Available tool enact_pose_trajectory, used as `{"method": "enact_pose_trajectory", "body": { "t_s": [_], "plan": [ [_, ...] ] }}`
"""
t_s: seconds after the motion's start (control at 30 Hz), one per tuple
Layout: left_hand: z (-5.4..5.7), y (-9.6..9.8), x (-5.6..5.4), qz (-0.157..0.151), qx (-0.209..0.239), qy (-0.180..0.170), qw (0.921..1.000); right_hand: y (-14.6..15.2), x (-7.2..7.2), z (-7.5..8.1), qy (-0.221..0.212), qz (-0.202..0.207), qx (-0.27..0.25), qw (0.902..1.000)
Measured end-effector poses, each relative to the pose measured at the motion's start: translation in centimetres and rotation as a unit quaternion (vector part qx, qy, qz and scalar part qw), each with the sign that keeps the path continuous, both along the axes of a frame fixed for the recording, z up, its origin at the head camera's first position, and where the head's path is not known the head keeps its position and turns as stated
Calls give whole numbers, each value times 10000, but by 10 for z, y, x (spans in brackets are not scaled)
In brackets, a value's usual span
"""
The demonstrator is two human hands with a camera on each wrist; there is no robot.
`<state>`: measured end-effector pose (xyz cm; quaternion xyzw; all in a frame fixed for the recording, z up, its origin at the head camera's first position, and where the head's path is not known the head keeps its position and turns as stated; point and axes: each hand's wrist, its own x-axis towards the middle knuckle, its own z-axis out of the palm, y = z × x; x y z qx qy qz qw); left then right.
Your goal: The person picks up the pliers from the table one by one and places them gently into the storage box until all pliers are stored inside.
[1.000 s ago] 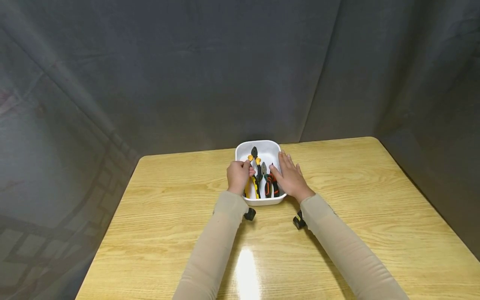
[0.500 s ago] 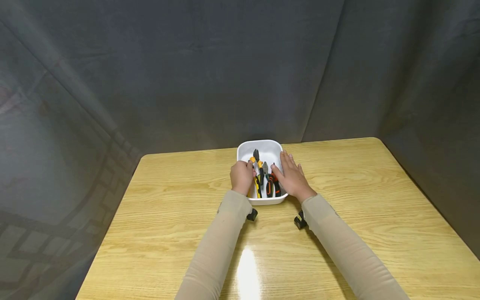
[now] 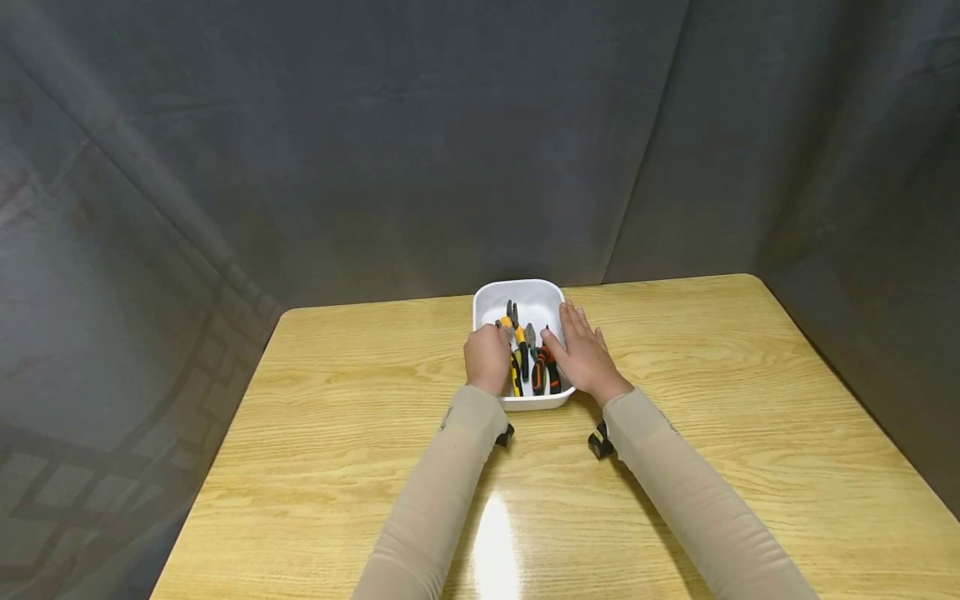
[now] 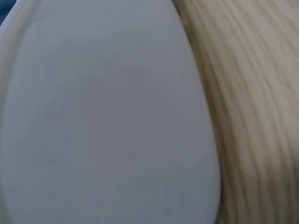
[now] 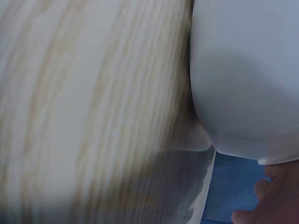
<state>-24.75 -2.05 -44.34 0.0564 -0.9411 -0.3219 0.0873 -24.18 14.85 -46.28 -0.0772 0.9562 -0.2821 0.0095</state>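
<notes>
A white plastic box (image 3: 517,403) holds several pliers. My left hand (image 3: 487,358) reaches over its left side and grips the yellow-and-black pliers (image 3: 521,337), whose dark head points to the far wall. The hand covers one handle and hides most of the fingers. My right hand (image 3: 588,358) rests on the right rim with straight fingers, the thumb over the inside. Near that thumb lie pliers with black-and-orange handles (image 3: 539,372). Just left of them shows a grey pliers head (image 3: 530,335). In the right wrist view, some fingers (image 5: 261,200) touch the box rim.
The wooden table (image 3: 337,433) stretches out on both sides of the box. Behind its far edge hangs a dark grey curtain (image 3: 420,167). The left wrist view is filled mostly by the white box wall (image 4: 107,112).
My left hand has shifted slightly right, deeper over the box. The yellow-and-black pliers have turned a little, their visible handle coming nearer me. My right hand stays at the rim.
</notes>
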Motion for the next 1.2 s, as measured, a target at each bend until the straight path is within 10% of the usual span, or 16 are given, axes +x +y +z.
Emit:
{"method": "enact_pose_trajectory", "body": {
  "t_s": [0.8,1.2],
  "plan": [
    [-12,4,5,-478,-1524,867,9834,1,0,0,9,26,-66,10000],
    [-12,5,8,-447,-1265,806,9877,1,2,2,18,39,-142,9999]
  ]
}}
